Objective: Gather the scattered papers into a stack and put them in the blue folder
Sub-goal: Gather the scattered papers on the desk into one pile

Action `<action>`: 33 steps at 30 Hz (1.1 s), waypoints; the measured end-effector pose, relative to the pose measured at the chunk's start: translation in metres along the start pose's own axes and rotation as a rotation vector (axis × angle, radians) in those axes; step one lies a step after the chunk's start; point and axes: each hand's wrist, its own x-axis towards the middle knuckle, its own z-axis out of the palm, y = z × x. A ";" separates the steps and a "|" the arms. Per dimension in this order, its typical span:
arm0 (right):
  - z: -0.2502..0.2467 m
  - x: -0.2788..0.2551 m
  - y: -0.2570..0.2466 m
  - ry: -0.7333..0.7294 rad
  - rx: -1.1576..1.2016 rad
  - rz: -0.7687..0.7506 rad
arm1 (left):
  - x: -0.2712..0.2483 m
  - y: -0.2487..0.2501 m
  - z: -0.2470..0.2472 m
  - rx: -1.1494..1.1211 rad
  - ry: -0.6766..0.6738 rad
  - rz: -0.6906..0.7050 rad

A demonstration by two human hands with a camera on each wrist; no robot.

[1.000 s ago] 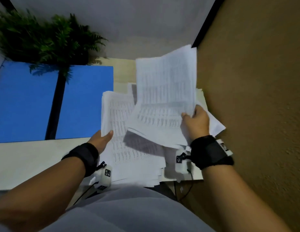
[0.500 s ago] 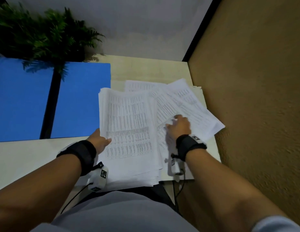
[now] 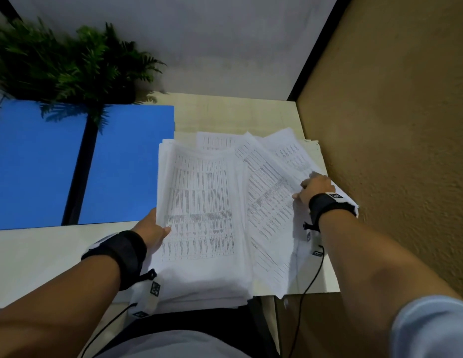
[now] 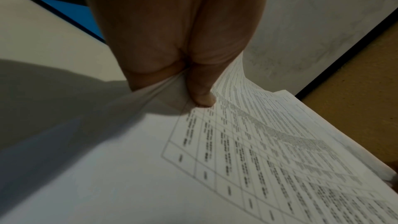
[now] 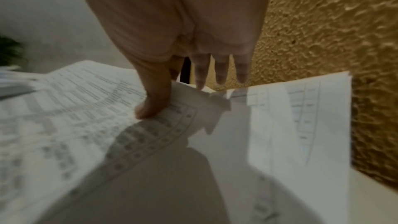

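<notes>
Green fern plant [image 3: 70, 65] back left on pale desk [image 3: 31, 254]; tan textured wall [image 3: 406, 125] rt.

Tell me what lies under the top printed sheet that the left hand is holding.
Under the top printed sheet, gripped by the left hand, more white sheets show as stepped edges at the near end, resting on the table. Their print and number are covered.

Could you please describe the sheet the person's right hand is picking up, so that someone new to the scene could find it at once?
Start at the pale desk in the corner by the tan textured wall; white printed papers are fanned across its right half. The sheet in question lies skewed beside the squared-up stack that the left hand holds. Unlike its neighbours, its right edge is pinched by the right hand.
</notes>
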 end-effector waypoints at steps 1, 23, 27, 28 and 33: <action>0.001 0.006 0.004 -0.028 0.005 -0.014 | 0.001 0.000 0.000 -0.005 0.001 -0.004; -0.058 -0.163 -0.031 0.466 1.243 -0.294 | 0.011 -0.009 -0.005 -0.109 -0.049 0.029; 0.031 -0.173 -0.080 0.108 1.240 -0.066 | 0.007 -0.004 -0.004 -0.315 -0.048 0.000; 0.047 -0.178 -0.089 0.050 1.229 -0.031 | 0.006 -0.003 -0.004 -0.380 -0.057 -0.022; 0.083 -0.176 -0.105 -0.059 1.014 -0.123 | 0.014 -0.019 -0.002 -0.342 -0.042 0.024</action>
